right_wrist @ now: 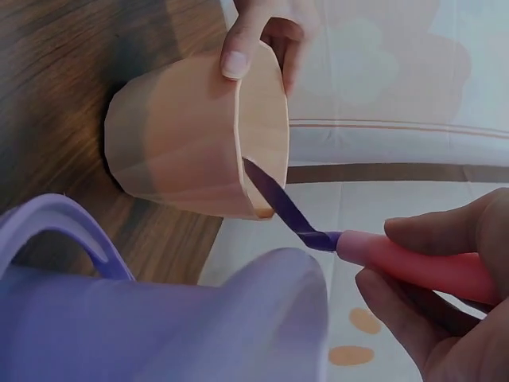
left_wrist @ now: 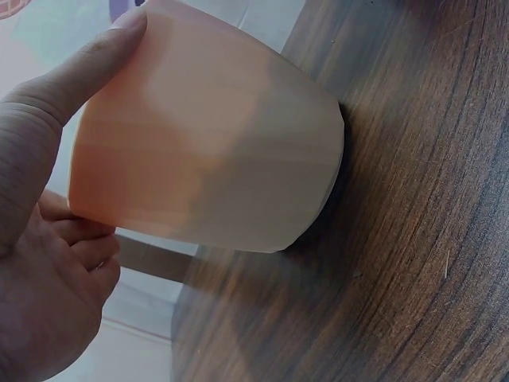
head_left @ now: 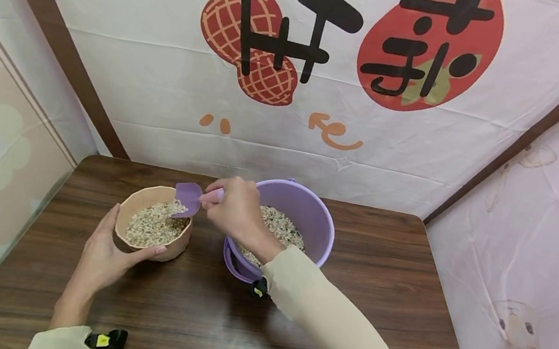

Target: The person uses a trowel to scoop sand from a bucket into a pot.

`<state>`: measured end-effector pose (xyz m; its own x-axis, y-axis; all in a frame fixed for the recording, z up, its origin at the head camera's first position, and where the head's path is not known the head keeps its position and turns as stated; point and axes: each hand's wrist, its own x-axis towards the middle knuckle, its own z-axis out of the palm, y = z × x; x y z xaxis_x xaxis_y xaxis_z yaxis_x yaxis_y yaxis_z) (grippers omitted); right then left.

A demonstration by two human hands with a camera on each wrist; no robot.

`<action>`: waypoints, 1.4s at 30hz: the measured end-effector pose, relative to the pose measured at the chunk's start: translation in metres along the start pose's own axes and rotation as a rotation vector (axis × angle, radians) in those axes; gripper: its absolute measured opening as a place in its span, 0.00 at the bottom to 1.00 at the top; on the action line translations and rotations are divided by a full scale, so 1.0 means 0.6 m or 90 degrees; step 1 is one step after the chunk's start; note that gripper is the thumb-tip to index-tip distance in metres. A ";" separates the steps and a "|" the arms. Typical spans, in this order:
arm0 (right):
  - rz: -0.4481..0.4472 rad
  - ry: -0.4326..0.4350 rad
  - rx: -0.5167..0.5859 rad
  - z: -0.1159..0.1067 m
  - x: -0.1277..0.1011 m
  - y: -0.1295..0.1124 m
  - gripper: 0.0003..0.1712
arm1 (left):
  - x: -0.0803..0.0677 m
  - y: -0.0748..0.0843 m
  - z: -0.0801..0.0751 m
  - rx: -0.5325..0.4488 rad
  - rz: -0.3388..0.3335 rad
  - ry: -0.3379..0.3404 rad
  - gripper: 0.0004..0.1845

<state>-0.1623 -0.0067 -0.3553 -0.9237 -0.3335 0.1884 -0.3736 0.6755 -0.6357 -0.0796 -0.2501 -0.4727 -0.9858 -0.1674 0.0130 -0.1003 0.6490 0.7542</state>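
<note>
A peach faceted bowl point(head_left: 152, 222) point(left_wrist: 215, 151) point(right_wrist: 191, 139) holding mixed grain stands on the wooden table point(head_left: 347, 301). My left hand point(head_left: 107, 252) point(left_wrist: 48, 199) grips the bowl's near side, thumb along its front wall. My right hand point(head_left: 235, 207) point(right_wrist: 445, 294) pinches the pink handle of a small purple scoop point(head_left: 188, 198) point(right_wrist: 290, 211), whose blade dips over the bowl's right rim onto the grain. Right of the bowl sits a purple bucket point(head_left: 305, 219) point(right_wrist: 159, 318) with more grain inside, partly hidden by my right wrist.
The table's back edge meets a printed cloth backdrop point(head_left: 293, 70); cloth panels close in the left and right sides. Bare wood lies in front of the bowl and to the right of the bucket.
</note>
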 end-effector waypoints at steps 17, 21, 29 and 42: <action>-0.072 0.035 0.003 -0.026 -0.021 0.006 0.09 | -0.003 0.001 -0.002 0.007 -0.005 0.002 0.72; -0.005 0.052 0.117 -0.037 -0.035 0.015 0.10 | -0.002 0.000 -0.003 0.006 -0.008 0.001 0.72; 0.074 0.071 0.340 -0.077 -0.070 0.053 0.13 | -0.001 0.001 -0.002 0.008 -0.001 0.003 0.72; 0.172 0.124 0.520 -0.125 -0.136 0.118 0.20 | 0.001 0.000 0.000 0.008 0.002 0.005 0.72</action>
<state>-0.1195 0.1179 -0.3596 -0.9976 -0.0620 0.0308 -0.0314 0.0087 -0.9995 -0.0805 -0.2502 -0.4725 -0.9850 -0.1711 0.0207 -0.0987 0.6585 0.7461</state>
